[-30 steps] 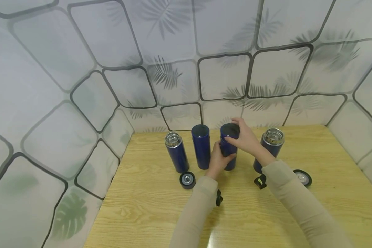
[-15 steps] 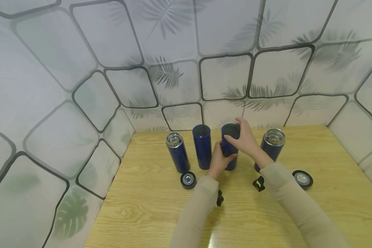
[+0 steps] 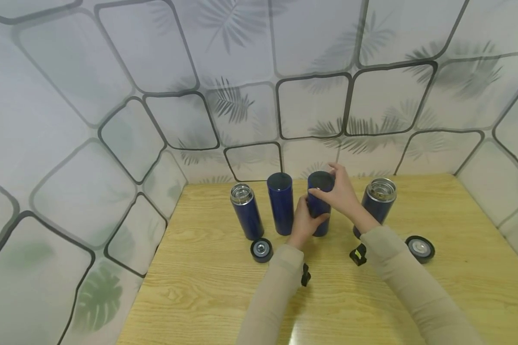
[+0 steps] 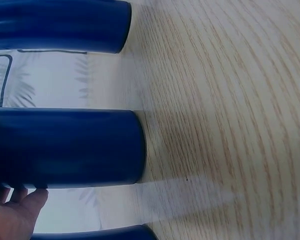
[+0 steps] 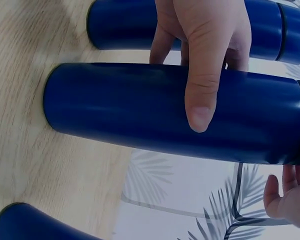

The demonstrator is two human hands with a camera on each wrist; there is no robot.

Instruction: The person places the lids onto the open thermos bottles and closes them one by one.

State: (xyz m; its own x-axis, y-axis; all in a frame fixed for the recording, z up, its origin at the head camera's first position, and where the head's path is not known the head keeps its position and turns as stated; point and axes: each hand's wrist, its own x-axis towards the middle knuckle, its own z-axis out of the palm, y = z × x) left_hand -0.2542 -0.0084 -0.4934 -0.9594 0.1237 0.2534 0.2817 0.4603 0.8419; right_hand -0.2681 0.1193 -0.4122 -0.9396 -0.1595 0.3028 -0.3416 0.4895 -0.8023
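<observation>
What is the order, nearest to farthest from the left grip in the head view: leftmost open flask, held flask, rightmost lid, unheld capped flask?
From the left grip:
1. Held flask: touching.
2. Unheld capped flask: just left.
3. Leftmost open flask: farther left.
4. Rightmost lid: off to the right.

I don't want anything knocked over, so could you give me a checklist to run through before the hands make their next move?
1. Held bottle standing on the table: ok, upright.
2. Left hand gripping its body: ok.
3. Right hand at its lid: ok, thumb and fingers around the top.
4. Left loose lid and right loose lid apart from that bottle: ok.
5. Left hand clear of the neighbouring lidded bottle: cannot tell, very close.
6. Lid loosened: cannot tell.
</observation>
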